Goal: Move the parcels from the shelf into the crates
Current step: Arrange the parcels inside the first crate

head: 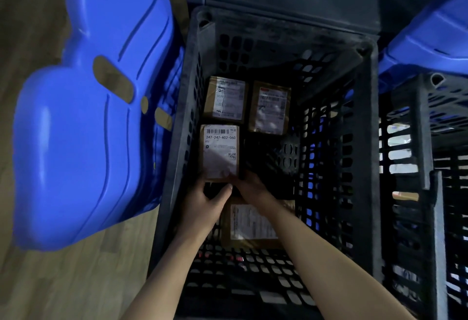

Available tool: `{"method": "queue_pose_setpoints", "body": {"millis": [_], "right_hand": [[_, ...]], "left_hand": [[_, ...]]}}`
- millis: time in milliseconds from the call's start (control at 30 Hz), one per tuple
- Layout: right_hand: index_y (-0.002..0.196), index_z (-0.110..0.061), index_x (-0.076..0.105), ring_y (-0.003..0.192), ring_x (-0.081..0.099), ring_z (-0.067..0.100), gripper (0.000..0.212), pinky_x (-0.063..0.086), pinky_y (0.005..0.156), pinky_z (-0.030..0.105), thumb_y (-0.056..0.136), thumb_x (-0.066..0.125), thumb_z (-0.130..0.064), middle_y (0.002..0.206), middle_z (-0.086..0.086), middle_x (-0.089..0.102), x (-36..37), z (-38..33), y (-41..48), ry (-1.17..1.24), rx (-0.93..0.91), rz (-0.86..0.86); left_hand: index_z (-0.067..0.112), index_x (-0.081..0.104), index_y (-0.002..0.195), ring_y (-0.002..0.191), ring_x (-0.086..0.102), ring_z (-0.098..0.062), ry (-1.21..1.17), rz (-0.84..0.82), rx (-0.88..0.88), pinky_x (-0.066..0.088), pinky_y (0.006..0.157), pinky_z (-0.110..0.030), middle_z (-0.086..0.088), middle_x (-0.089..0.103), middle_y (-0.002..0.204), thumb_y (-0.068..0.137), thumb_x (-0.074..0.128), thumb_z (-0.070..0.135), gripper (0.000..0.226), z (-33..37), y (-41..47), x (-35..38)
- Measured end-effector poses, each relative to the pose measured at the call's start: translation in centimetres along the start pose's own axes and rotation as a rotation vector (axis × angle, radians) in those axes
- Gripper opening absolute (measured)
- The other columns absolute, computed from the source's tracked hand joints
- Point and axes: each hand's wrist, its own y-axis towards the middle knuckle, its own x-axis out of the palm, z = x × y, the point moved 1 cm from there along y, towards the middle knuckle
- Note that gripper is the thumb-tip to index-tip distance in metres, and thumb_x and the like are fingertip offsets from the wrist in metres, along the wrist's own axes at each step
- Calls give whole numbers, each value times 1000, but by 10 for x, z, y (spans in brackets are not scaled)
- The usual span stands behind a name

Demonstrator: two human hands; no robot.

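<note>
Down in the black crate (pixel 278 29), the barcode-labelled parcel (pixel 219 152) lies flat against the left wall, label up, its long axis running near to far. It sits in line with the far parcel (pixel 225 99), apparently to pack the floor tightly. The right hand (pixel 250 188) pinches its near edge, while the left hand (pixel 202 202) cups just beside it, thumb out; I cannot tell whether it grips.

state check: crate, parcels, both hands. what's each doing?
black crate: open top, four parcels inside.
247 parcel: flat, label up, by left wall.
far-left parcel: flat, label up.
far-right parcel: flat, label up.
near parcel: flat, partly under right forearm.
right hand: holds 247 parcel's near edge.
left hand: beside that edge, grip unclear.
second crate: on the right, contents unclear.
</note>
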Motion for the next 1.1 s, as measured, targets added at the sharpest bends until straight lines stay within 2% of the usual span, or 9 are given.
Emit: {"method": "queue_pose_setpoints", "body": {"millis": [67, 133, 200, 267, 400, 533, 733, 1000, 1100], "right_hand": [[124, -9, 62, 111, 61, 20, 39, 48, 91, 25, 92, 64, -31, 119, 7, 66, 0, -5, 8, 3, -26, 25], [124, -7, 62, 113, 61, 20, 36, 47, 90, 20, 93, 64, -25, 123, 10, 65, 2, -8, 13, 51, -31, 40], [127, -5, 60, 117, 60, 23, 36, 46, 98, 26, 94, 63, -20, 127, 12, 63, 5, -9, 18, 88, -33, 44], [128, -4, 58, 120, 58, 26, 37, 44, 105, 35, 94, 62, -18, 129, 14, 61, 7, -7, 22, 91, -37, 53], [130, -7, 58, 124, 55, 26, 39, 40, 109, 42, 93, 63, -22, 132, 13, 60, 10, 0, 29, 67, -43, 96], [128, -13, 61, 123, 56, 23, 39, 41, 109, 41, 92, 64, -28, 132, 9, 62, 8, 4, 33, -9, -43, 90], [124, -16, 66, 117, 61, 21, 42, 45, 103, 41, 88, 68, -39, 124, 7, 67, 3, 6, 37, -180, -52, 95], [123, -19, 65, 113, 62, 21, 42, 48, 96, 32, 86, 69, -38, 123, 5, 67, -7, 2, 32, -131, 2, 89], [128, -19, 62, 113, 60, 18, 44, 45, 86, 23, 88, 67, -37, 124, 2, 65, -17, -4, 22, -103, -23, 74]], "left_hand": [[24, 46, 137, 126, 42, -11, 23, 4, -19, 32, 92, -20, 11, 50, 128, 85, 66, 36, 57, -3, 2, 2], [26, 43, 140, 125, 41, -5, 32, 2, -3, 32, 91, -11, 11, 47, 134, 85, 65, 38, 61, -7, 5, 2], [29, 38, 142, 115, 36, 4, 29, 9, 12, 28, 79, 0, 19, 43, 124, 85, 65, 37, 63, -8, 5, 1], [30, 37, 143, 111, 35, 7, 39, 21, 6, 27, 76, 0, 21, 40, 118, 85, 64, 38, 64, -9, 5, 1], [41, 50, 121, 87, 47, 24, 30, 14, 23, 34, 65, 6, 33, 51, 103, 85, 64, 35, 39, -10, 8, 1], [37, 56, 117, 95, 53, 13, 21, 3, 30, 38, 72, -1, 20, 61, 106, 86, 64, 33, 32, -10, 15, 4], [33, 56, 119, 80, 45, 33, 45, 34, 63, 33, 64, 7, 32, 53, 94, 86, 64, 30, 34, -14, 17, 6], [31, 52, 130, 72, 40, 37, 41, 22, 41, 30, 59, 9, 39, 44, 90, 86, 64, 34, 45, -18, 18, 7], [37, 56, 118, 78, 49, 28, 52, -8, 35, 36, 61, 4, 35, 54, 89, 87, 64, 35, 32, -16, 16, 11]]}}
